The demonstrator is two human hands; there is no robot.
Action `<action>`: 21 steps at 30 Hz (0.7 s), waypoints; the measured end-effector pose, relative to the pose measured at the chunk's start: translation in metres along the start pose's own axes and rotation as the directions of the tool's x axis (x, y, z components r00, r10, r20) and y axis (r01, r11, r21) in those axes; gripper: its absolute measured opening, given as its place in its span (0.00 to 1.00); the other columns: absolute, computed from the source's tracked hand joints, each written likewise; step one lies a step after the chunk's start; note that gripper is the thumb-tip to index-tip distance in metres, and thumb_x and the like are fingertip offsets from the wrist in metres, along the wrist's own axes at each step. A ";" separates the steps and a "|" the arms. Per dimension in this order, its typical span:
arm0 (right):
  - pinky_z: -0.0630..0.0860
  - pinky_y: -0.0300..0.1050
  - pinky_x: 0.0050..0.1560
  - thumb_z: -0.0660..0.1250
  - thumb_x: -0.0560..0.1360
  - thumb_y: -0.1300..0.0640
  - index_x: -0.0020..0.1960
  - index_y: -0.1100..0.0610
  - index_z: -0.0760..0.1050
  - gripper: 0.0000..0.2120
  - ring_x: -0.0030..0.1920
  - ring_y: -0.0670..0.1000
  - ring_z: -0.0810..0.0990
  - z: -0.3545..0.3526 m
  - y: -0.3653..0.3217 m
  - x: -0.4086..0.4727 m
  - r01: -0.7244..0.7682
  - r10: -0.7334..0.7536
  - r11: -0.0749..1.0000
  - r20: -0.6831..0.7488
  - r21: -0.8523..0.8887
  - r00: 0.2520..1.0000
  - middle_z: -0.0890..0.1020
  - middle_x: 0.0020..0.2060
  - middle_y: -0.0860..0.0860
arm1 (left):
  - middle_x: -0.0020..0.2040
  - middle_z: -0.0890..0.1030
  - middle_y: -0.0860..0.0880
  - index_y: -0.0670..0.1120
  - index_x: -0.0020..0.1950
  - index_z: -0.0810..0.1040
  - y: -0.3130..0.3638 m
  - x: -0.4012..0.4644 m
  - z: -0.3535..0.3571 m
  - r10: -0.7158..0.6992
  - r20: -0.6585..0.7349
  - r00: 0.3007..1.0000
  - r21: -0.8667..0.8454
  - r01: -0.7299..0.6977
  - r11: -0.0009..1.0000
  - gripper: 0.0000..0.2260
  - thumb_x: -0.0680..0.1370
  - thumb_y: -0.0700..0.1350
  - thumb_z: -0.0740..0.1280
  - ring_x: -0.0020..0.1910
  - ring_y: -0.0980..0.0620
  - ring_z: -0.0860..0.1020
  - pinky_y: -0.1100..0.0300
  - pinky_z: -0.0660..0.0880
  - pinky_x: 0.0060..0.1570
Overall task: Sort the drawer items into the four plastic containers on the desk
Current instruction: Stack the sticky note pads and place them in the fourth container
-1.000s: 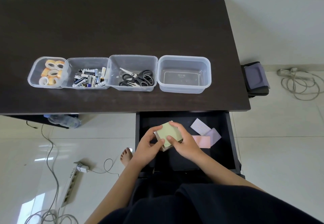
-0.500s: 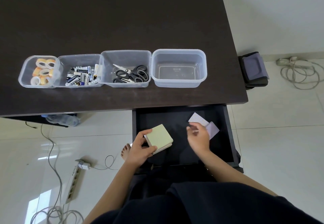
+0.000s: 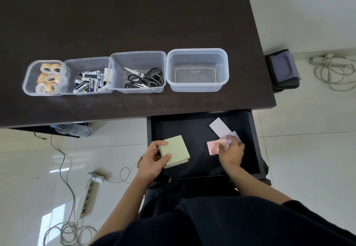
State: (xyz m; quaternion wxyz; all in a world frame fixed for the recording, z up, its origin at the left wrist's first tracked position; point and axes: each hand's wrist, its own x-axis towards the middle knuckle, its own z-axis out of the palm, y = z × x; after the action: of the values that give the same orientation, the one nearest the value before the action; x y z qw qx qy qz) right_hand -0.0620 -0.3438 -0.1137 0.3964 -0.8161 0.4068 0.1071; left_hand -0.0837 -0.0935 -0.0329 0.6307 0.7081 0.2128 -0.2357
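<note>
Gathering pads: the left hand (image 3: 152, 161) clasps the green pad (image 3: 176, 150); the right hand (image 3: 231, 152) pinches the pink pad (image 3: 212, 147). Stack both before lifting toward the far-right empty container (image 3: 197, 87).

floor: power strip (image 3: 87, 195) lay left | cable coil (image 3: 335, 72) lay right | dark pouch (image 3: 283, 70) beside desk edge | plastic bottle (image 3: 73, 130) under desk

My right hand (image 3: 231, 152) leaves the green pad (image 3: 176, 150) and now pinches the pink pad (image 3: 213, 146) at three o'clock.
</note>
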 end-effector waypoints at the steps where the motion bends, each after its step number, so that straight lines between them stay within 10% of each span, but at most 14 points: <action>1: 0.74 0.52 0.57 0.72 0.71 0.60 0.58 0.54 0.75 0.17 0.58 0.62 0.73 -0.001 0.000 0.001 0.010 -0.010 1.000 0.001 -0.001 1.000 0.71 0.61 0.59 | 0.54 0.79 0.47 0.59 0.52 0.74 0.000 0.000 0.000 -0.001 0.015 1.000 0.013 0.001 1.000 0.18 0.74 0.35 0.69 0.48 0.46 0.78 0.47 0.76 0.50; 14: 0.70 0.32 0.54 0.63 0.79 0.58 0.64 0.51 0.74 0.14 0.57 0.41 0.73 -0.036 -0.061 -0.047 0.322 -0.410 0.889 0.255 0.326 0.876 0.76 0.56 0.40 | 0.62 0.75 0.51 0.64 0.60 0.68 0.009 0.002 0.003 0.001 0.163 0.987 0.124 -0.021 0.992 0.29 0.72 0.32 0.69 0.55 0.48 0.77 0.54 0.77 0.54; 21: 0.77 0.39 0.51 0.65 0.77 0.58 0.64 0.44 0.71 0.17 0.53 0.46 0.79 -0.030 -0.092 -0.065 0.232 -0.431 0.879 0.485 0.416 0.761 0.79 0.51 0.46 | 0.63 0.74 0.48 0.66 0.64 0.66 0.019 0.000 0.011 0.013 0.236 0.972 0.071 -0.030 0.997 0.33 0.72 0.31 0.68 0.51 0.47 0.78 0.61 0.78 0.47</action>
State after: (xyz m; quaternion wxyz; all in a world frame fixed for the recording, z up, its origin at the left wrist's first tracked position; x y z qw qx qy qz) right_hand -0.0395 -0.2960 -0.0098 0.6423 -0.7283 0.1299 0.2007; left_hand -0.0731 -0.1070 -0.0190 0.6274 0.7002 0.1200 -0.3189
